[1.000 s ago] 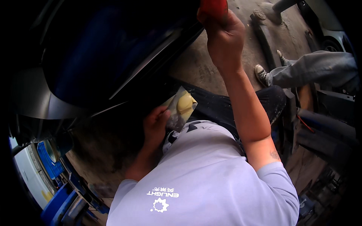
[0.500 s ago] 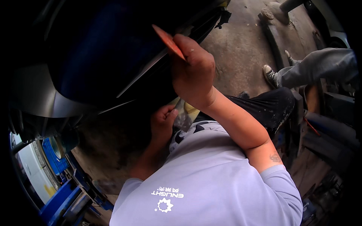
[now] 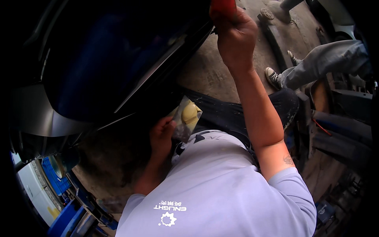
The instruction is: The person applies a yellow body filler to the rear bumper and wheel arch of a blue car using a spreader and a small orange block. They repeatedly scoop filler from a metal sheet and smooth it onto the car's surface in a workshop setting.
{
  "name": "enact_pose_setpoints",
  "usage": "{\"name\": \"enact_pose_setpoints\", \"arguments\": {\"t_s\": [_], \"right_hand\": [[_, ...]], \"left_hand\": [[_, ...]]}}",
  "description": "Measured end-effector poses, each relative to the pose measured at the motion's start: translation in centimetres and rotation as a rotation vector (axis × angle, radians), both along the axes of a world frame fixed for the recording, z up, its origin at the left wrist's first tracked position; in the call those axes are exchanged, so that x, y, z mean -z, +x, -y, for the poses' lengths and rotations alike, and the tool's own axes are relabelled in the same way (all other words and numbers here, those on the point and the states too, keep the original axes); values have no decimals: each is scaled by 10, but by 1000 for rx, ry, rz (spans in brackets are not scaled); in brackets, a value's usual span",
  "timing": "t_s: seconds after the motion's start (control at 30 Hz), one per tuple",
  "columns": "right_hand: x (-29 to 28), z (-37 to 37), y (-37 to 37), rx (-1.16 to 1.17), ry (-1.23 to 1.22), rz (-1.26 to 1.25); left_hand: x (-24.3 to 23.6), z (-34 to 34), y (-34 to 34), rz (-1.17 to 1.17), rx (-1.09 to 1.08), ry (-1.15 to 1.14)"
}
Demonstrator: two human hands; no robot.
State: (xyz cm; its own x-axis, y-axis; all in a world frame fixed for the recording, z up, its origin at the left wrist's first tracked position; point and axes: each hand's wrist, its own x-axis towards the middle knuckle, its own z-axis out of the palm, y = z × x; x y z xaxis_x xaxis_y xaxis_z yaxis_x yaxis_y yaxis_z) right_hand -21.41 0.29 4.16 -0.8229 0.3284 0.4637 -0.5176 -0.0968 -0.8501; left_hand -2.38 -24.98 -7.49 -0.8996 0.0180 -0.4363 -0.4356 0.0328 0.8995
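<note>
My right hand [image 3: 239, 38] is raised at the top of the view, its fingers closed around a flat red putty spreader [image 3: 222, 8], close to the edge of a dark blue car body panel [image 3: 98, 63]. Lower down, near my waist, my left hand [image 3: 161, 134] pinches the edge of a thin, greyish mixing plate [image 3: 182, 129]. A mound of pale yellow putty [image 3: 190, 113] lies on that plate. The spreader's upper end is cut off by the picture's edge.
A person's legs in grey jeans [image 3: 323, 65] and dark sneakers stand at the right. Dark car parts [image 3: 343, 122] lie behind them. At the lower left are blue metal parts [image 3: 65, 217] and a white panel [image 3: 35, 189]. The car's silver-grey section [image 3: 55, 120] curves at the left.
My right hand has moved up and right with the spreader, away from the panel's lower edge. My left hand has shifted slightly down and left, and the putty on the plate now shows fully.
</note>
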Motion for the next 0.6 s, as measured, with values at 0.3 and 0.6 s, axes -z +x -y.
{"name": "enact_pose_setpoints", "arguments": {"t_s": [0.3, 0.6], "right_hand": [[9, 67, 50, 132, 271, -44], [9, 44, 41, 112, 116, -38]], "left_hand": [[-8, 0, -5, 56, 25, -77], [-18, 2, -9, 12, 24, -64]]}}
